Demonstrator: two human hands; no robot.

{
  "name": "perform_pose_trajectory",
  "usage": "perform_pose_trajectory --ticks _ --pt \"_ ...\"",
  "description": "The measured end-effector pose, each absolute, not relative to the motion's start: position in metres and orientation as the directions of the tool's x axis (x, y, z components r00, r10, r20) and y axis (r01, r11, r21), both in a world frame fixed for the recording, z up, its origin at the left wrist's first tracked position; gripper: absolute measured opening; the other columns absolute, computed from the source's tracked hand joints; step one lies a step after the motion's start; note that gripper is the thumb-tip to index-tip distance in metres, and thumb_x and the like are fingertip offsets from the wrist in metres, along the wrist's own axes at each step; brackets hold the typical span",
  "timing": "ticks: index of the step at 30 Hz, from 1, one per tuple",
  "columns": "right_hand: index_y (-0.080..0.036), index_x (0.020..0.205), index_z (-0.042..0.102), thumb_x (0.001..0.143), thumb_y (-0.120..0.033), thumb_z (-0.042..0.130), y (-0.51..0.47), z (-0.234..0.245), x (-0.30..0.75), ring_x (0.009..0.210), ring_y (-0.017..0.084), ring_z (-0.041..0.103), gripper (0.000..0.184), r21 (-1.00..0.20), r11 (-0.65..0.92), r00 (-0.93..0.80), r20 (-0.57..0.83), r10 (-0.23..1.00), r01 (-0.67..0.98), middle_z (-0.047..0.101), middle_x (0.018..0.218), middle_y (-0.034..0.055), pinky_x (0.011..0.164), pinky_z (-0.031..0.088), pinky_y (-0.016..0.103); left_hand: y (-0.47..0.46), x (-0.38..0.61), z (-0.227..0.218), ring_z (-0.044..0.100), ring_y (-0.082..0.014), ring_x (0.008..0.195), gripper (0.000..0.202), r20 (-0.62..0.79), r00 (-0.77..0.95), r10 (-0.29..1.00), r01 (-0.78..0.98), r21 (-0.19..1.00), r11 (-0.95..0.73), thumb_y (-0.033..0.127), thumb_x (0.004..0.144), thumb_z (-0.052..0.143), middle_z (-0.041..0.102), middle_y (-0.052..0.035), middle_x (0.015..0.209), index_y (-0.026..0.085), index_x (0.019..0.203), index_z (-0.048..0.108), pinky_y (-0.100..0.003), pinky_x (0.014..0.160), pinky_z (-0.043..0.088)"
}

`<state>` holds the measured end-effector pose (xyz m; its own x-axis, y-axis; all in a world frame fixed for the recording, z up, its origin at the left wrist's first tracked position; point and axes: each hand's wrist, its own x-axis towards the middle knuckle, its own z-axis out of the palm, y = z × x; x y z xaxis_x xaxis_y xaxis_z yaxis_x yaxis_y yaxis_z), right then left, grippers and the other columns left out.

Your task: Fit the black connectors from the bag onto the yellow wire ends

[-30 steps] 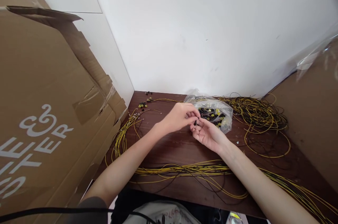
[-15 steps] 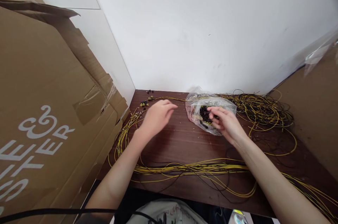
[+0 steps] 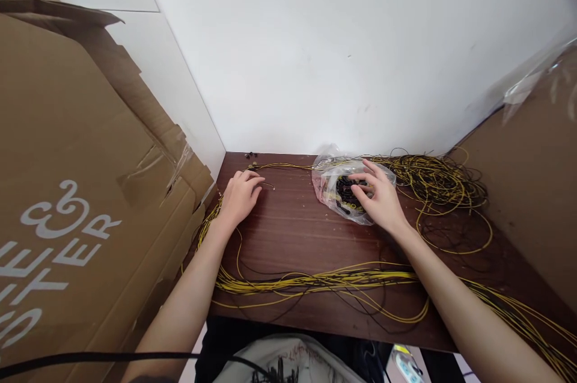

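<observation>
Overhanging the plastic bag, fingers parted on nothing visible, the right hand is nearer the black parts inside, just left of its fingertips; left hand half-curled by yellow wires, hold unclear.

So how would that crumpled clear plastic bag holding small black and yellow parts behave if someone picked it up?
The clear plastic bag would likely flop and sag, as its film looks thin and creased. Lifted by one side, it might spill, since its mouth gapes over the small black and yellow parts. Those look loosely heaped, so they'd probably shift.
</observation>
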<state>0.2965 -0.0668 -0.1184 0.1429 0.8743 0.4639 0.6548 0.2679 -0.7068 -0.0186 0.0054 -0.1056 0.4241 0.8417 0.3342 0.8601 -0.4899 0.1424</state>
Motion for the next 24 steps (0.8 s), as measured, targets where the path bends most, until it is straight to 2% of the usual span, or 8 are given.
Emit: perform_pose_trajectory --ticks 2,4,9,13,16,19,24 --pt "-0.019 0.092 0.066 0.08 -0.025 0.053 -0.069 -0.115 0.294 0.119 0.028 0.048 0.019 -0.622 0.307 0.106 0.537 0.837 0.72 0.045 0.134 0.0117 0.093 0.045 0.047 0.007 -0.016 -0.111 0.048 -0.025 0.106 0.03 0.341 0.477 0.81 0.826 0.139 -0.545 0.019 0.086 0.047 0.059 -0.008 0.114 0.018 0.112 0.061 -0.041 0.089 0.041" --pt "-0.019 0.088 0.067 0.081 -0.023 0.052 -0.07 -0.113 0.292 0.116 0.026 0.05 0.017 -0.553 0.338 0.077 0.596 0.799 0.762 0.053 0.125 0.0109 0.098 0.04 0.047 0.009 -0.014 -0.116 0.049 -0.0247 0.102 0.03 0.327 0.498 0.803 0.815 0.14 -0.563 0.018 0.086 0.047 0.059 -0.0089 0.109 0.018 0.112 0.06 -0.041 0.088 0.04" --pt "-0.02 0.088 0.066 0.084 -0.019 0.049 -0.073 -0.112 0.285 0.103 0.022 0.056 0.017 -0.507 0.43 -0.016 0.633 0.774 0.747 0.06 0.108 0.0086 0.091 0.043 0.041 0.015 -0.014 -0.122 0.049 -0.0222 0.087 0.018 0.316 0.484 0.816 0.824 0.148 -0.546 0.023 0.087 0.047 0.058 -0.0073 0.087 0.017 0.085 0.063 -0.036 0.08 0.041" --pt "-0.019 0.089 0.064 0.085 -0.016 0.048 -0.079 -0.108 0.273 0.101 0.021 0.056 0.017 -0.476 0.512 -0.125 0.634 0.763 0.715 0.062 0.104 0.0086 0.089 0.043 0.039 0.015 -0.014 -0.122 0.048 -0.0213 0.084 0.018 0.337 0.525 0.782 0.798 0.123 -0.589 0.023 0.089 0.042 0.056 -0.0072 0.087 0.016 0.08 0.056 -0.035 0.077 0.04" --pt "-0.02 0.093 0.063 0.086 -0.016 0.047 -0.084 -0.106 0.262 0.1 0.02 0.056 0.018 -0.519 0.549 -0.175 0.602 0.779 0.656 0.063 0.102 0.0074 0.089 0.043 0.038 0.009 -0.009 -0.117 0.05 -0.019 0.08 0.016 0.37 0.55 0.749 0.742 0.195 -0.641 0.02 0.091 0.037 0.056 -0.0063 0.086 0.016 0.086 0.052 -0.032 0.074 0.04" --pt "-0.021 0.108 0.059 0.085 -0.015 0.047 -0.09 -0.106 0.25 0.104 0.019 0.055 0.026 -0.618 0.549 -0.242 0.512 0.824 0.562 0.062 0.108 0.0067 0.092 0.043 0.036 -0.002 0.0 -0.109 0.052 -0.0163 0.077 0.017 0.406 0.554 0.727 0.673 0.295 -0.678 0.02 0.092 0.034 0.058 -0.005 0.086 0.016 0.093 0.05 -0.028 0.07 0.041" --pt "-0.025 0.121 0.053 0.086 -0.015 0.046 -0.1 -0.106 0.23 0.115 0.019 0.051 0.037 -0.695 0.573 -0.419 0.407 0.812 0.435 0.057 0.123 0.0049 0.1 0.039 0.039 -0.017 0.016 -0.105 0.051 -0.0158 0.081 0.022 0.493 0.66 0.567 0.522 0.242 -0.818 0.023 0.094 0.033 0.058 -0.0068 0.085 0.015 0.092 0.054 -0.027 0.074 0.041"
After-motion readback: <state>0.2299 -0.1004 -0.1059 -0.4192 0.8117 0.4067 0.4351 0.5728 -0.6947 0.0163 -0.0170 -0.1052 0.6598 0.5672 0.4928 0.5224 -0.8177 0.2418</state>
